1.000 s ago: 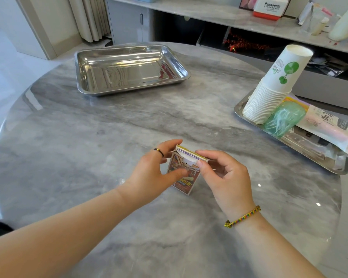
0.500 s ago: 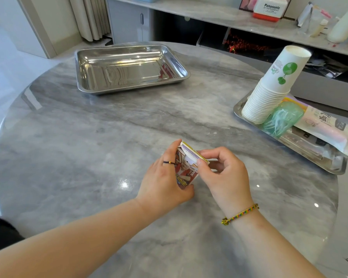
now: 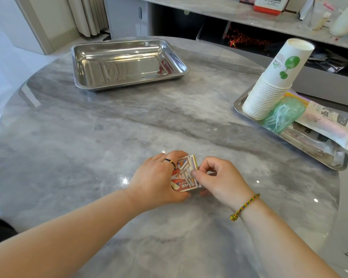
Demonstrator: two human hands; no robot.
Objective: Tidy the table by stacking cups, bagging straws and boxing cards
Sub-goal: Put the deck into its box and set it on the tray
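A small printed card box (image 3: 184,177) lies between my hands near the front middle of the marble table. My left hand (image 3: 159,179) grips it from the left, fingers curled over its top. My right hand (image 3: 219,177) pinches the box's right edge with thumb and forefinger. A tall stack of white paper cups (image 3: 273,81) with a green print stands tilted in the right steel tray (image 3: 317,151). A green bag of straws (image 3: 283,115) lies next to the stack in that tray.
An empty steel tray (image 3: 127,63) sits at the back left of the table. A printed pouch (image 3: 329,125) lies in the right tray. Behind the table runs a shelf with a red and white box (image 3: 269,4) and bottles.
The card box has gone from standing upright to leaning lower toward the table. My left hand has wrapped further over it, and both hands have moved slightly closer together.
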